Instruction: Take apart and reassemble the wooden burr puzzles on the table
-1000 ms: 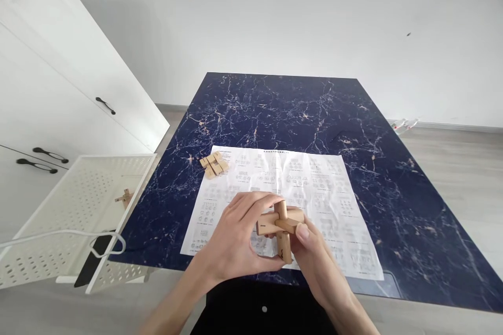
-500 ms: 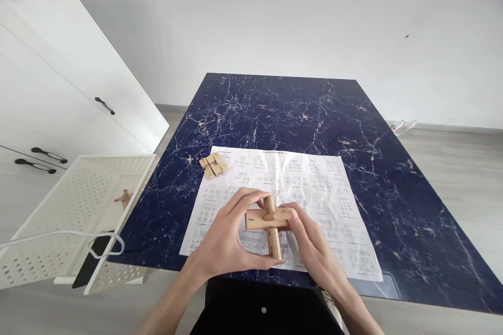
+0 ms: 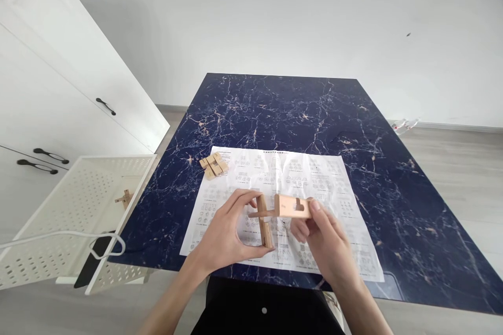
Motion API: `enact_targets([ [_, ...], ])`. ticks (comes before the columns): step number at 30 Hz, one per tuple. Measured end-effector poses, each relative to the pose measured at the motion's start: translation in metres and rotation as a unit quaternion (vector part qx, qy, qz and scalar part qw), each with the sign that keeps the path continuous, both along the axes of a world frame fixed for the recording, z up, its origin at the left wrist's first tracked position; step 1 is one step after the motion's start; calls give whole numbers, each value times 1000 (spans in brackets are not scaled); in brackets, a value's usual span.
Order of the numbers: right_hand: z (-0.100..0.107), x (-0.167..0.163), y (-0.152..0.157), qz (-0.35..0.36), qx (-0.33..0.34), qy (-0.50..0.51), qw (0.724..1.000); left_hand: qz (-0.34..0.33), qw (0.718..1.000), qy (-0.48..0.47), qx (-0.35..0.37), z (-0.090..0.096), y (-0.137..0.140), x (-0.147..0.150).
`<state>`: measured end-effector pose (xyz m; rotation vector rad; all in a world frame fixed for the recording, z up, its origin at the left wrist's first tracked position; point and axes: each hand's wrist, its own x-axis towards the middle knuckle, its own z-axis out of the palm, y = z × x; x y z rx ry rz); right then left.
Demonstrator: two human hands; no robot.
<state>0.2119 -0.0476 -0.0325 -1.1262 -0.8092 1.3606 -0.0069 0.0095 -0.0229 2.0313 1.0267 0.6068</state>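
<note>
My left hand [image 3: 222, 230] grips a notched wooden puzzle piece [image 3: 267, 235] at its two ends, between thumb and fingers. In my right hand [image 3: 328, 235] is a second wooden puzzle piece [image 3: 286, 205], pinched at its right end; a shaped cutout shows in its face. From its left end a thin wooden strip [image 3: 269, 213] reaches across the left piece. Whether this strip belongs to the right piece or is separate I cannot tell. Both hands are above a creased printed sheet [image 3: 239, 157] of small diagrams.
Several fitted wooden pieces [image 3: 214, 165] lie on the sheet's upper left corner. The dark blue marbled table [image 3: 275, 110] extends beyond the sheet. To the left, a white perforated basket [image 3: 78, 193] holds another wooden piece [image 3: 124, 198], and a white cable [image 3: 58, 233] crosses it.
The crossed wooden pieces have come apart. My right hand has moved right and turned its piece so the cutout shows. My left hand keeps its piece, shifted slightly left.
</note>
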Motion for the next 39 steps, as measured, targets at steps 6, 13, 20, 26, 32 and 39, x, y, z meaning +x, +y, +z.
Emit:
enact_targets([
  [6, -10, 30, 4, -50, -38, -291, 955, 20, 1000, 10, 0, -8, -1, -5],
  [13, -23, 35, 2, -27, -60, -482, 874, 21, 999, 15, 30, -8, -2, -2],
  [20, -18, 36, 0, -44, -85, -559, 823, 30, 998, 23, 51, -4, -8, 1],
  [26, 4, 3, -18, 151, 24, -413, 898, 22, 999, 4, 32, -1, -15, 12],
  [32, 8, -13, -19, 178, 1, -335, 925, -4, 999, -22, -31, 5, -14, 8],
  [39, 16, -12, -22, 211, -3, -289, 934, -14, 977, -78, -199, 13, -9, 6],
])
